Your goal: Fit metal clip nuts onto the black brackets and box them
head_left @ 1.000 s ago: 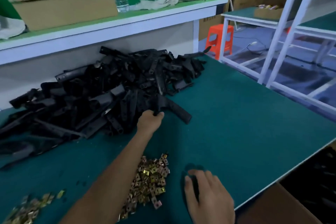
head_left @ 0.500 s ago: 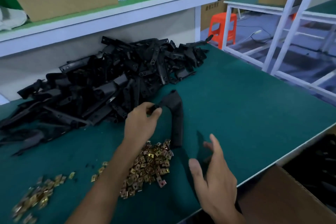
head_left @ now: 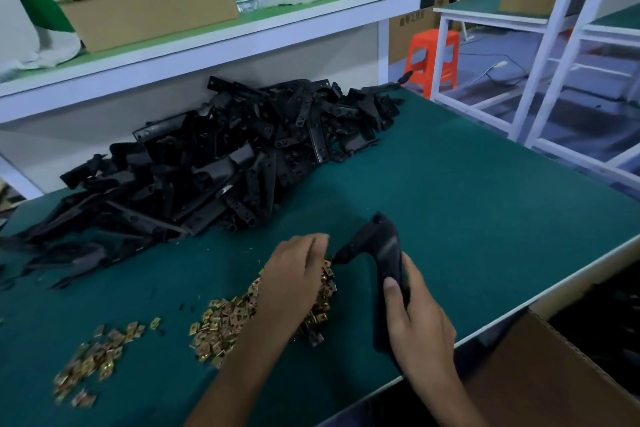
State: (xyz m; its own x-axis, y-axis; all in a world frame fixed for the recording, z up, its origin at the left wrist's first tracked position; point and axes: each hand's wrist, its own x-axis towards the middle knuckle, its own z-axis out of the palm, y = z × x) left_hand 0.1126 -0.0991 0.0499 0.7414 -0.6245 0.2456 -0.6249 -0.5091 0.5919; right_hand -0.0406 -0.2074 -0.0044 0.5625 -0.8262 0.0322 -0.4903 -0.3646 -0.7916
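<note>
Bracket (head_left: 386,251) gripped by right hand (head_left: 419,322), close to table edge (head_left: 554,289).

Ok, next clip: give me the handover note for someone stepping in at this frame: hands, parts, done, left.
Right hand grips the lower end of one black bracket.
Left hand is curled over the main clip nut pile, fingertips at the bracket's narrow tip. Whether it pinches a nut is hidden.
A smaller scatter of nuts lies further left. The bracket heap sits at the back of the table.
Done: one bracket is out of the heap, with no nut showing on it.
Left: fit the nut, put the bracket in the cardboard box below the table's edge, then work through the heap.
</note>
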